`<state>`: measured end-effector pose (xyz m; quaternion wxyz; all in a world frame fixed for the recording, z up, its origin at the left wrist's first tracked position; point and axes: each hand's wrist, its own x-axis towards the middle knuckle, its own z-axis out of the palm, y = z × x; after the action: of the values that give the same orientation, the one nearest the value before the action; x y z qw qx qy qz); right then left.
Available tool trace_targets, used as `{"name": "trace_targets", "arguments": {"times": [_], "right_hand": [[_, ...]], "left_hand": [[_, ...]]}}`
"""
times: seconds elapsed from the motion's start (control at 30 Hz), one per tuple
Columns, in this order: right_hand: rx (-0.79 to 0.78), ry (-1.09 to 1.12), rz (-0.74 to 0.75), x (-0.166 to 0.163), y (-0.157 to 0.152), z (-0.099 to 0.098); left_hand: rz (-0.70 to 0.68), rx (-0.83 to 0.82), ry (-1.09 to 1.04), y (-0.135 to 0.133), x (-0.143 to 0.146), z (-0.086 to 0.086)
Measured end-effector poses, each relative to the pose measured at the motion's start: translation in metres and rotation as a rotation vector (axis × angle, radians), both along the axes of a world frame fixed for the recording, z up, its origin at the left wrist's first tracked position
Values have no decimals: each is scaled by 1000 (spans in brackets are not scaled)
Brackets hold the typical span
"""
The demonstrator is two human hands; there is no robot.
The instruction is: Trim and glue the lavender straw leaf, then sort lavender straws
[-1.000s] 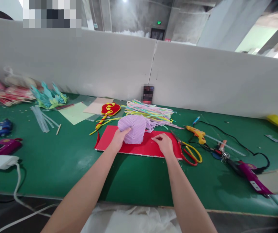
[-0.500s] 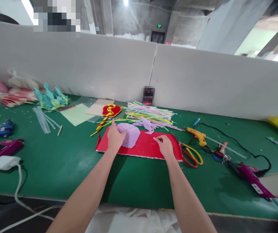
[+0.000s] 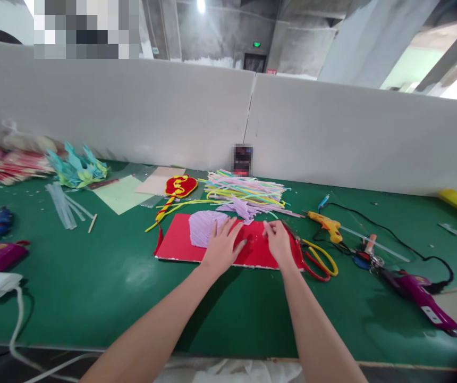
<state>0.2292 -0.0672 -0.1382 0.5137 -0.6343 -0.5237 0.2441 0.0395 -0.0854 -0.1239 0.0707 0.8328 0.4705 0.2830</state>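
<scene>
A red board (image 3: 175,242) lies flat on the green table (image 3: 104,276). On it rests a lilac woven piece (image 3: 202,229) made of pipe cleaners. My left hand (image 3: 223,246) lies flat on the board with fingers spread, touching the right edge of the lilac piece. My right hand (image 3: 278,240) rests on the right part of the board, fingers curled down in a pinch; what they hold, if anything, is too small to see. Behind the board sits a loose pile of pastel pipe cleaners (image 3: 244,190).
Red and yellow scissors (image 3: 316,258) lie just right of the board, then a yellow glue gun (image 3: 326,222) and a purple glue gun (image 3: 422,295) with black cord. A red-yellow ornament (image 3: 180,186), paper sheets, teal craft pieces (image 3: 77,167) and more glue guns lie left. White partition behind.
My left hand lowered the lilac piece from upright to flat on the red board, let it go and moved to its right side. My right hand shifted slightly right.
</scene>
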Motion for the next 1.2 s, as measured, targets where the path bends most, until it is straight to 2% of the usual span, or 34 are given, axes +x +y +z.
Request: {"name": "trace_targets", "arguments": {"times": [0.13, 0.27, 0.47, 0.6, 0.7, 0.83, 0.93, 1.0, 1.1, 1.2], "right_hand": [[17, 130, -16, 23, 9, 15], [99, 217, -2, 41, 15, 31], [171, 146, 156, 28, 21, 41], [170, -20, 274, 23, 26, 42], [151, -211, 348, 22, 32, 42], [183, -674, 503, 15, 38, 39], [200, -1028, 583, 6, 43, 35], [209, -1186, 617, 2, 48, 34], [226, -1268, 666, 0, 55, 35], [277, -1249, 667, 12, 59, 41]], "left_hand": [[15, -67, -28, 3, -2, -3], [44, -62, -81, 7, -9, -3], [39, 1, -75, -1, 0, 5], [-127, 121, 92, -13, 26, 7], [-145, 158, 188, -21, 46, 1], [-201, 142, 233, -28, 57, -6], [-235, 103, 214, -30, 54, -7], [-250, 73, 193, -30, 52, -7], [-266, 37, 161, -28, 50, -7], [-277, 4, 141, -27, 49, -7]]}}
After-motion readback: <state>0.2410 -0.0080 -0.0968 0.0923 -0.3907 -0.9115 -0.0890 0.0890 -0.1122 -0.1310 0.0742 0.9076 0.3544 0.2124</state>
